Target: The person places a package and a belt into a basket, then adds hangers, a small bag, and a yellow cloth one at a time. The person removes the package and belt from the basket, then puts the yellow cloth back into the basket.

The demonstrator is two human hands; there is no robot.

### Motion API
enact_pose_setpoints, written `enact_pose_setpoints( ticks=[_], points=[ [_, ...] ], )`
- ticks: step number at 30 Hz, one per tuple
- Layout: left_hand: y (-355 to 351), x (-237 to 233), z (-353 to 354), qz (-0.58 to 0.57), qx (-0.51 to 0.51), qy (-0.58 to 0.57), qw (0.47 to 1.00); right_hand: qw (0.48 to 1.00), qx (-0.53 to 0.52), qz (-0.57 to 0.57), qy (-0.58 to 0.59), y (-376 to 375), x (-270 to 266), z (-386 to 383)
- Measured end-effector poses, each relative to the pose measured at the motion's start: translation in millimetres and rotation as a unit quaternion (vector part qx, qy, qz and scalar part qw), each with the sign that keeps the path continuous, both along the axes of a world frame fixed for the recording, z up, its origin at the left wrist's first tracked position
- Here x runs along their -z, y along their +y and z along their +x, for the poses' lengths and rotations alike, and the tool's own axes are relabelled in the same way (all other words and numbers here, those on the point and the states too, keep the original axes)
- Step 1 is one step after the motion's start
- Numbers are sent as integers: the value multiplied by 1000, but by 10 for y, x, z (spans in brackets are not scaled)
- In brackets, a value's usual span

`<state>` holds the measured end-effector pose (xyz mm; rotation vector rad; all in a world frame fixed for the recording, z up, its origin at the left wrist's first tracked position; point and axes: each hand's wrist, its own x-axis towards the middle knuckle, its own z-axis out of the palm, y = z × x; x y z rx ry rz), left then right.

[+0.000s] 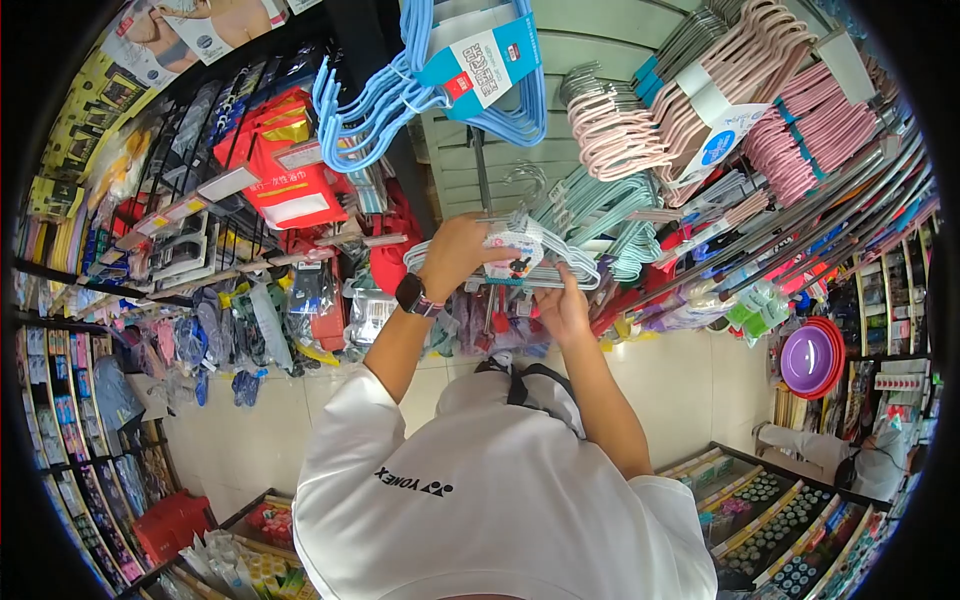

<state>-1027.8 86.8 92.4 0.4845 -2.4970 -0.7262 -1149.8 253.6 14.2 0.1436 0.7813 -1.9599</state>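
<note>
A bundle of white hangers [520, 262] with a printed paper label around its middle lies between my two hands, in front of the shelf wall. My left hand [460, 252], with a dark watch at the wrist, is closed over the left part of the bundle, fingers at the label. My right hand [563, 305] holds the lower right edge from below, thumb up against the hangers. Just right of the bundle hang mint green hangers [625, 225]. Blue hangers [375, 125] hang above my left hand.
Beige hangers [620, 140] and pink hangers [825, 120] hang at the upper right. Red packages [290, 170] hang at the left. Stacked basins [808, 360] are at the right. Low display bins [770, 510] stand behind me at the lower right. A person [880, 460] is at the far right.
</note>
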Motion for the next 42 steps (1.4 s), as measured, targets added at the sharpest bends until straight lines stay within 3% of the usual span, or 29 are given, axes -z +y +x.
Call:
enact_pose_setpoints(
  ticks=[4,10,14,17,21,23,26,28,31,35,36,37,38,39,42],
  points=[
    [-107,37,85,54,-38,-43,997,1000,-18,7,11,-119,39,-22],
    [-276,181,122,63,-104,22,992,995,-97,-20,-8,-347,-146,-180],
    [-366,341,52,83,-132,19,988,993,-109,-30,26,-339,33,-190],
    [-439,664,-48,38,-144,-3,989,987,-149,0,63,-127,-26,-103],
    [-458,681,-144,11,-154,36,987,976,-206,30,62,370,259,-92],
    [-536,809,-142,-29,-126,70,989,982,-161,78,60,707,422,-102],
    [-345,453,-146,-57,-119,61,989,984,-79,153,48,1322,799,-144],
    [-387,561,-155,-81,-112,35,990,976,-14,215,30,1780,1006,-126],
    [-319,554,-105,-113,-197,-29,973,952,87,292,-18,2466,1347,34],
    [-81,495,-92,-117,-188,67,973,926,145,344,-55,3601,2461,448],
    [-48,418,-82,-129,-175,69,974,910,166,368,-95,3691,2488,571],
    [-16,393,-71,-128,-187,78,971,911,138,367,-125,4062,2973,732],
    [39,388,-74,-124,-197,87,969,916,141,349,-141,4201,3018,857],
    [116,356,-106,-102,-225,117,962,860,170,457,-152,4102,2731,992],
    [270,384,-190,-48,-215,113,969,871,123,437,-187,4340,2764,1324]
  ],
)
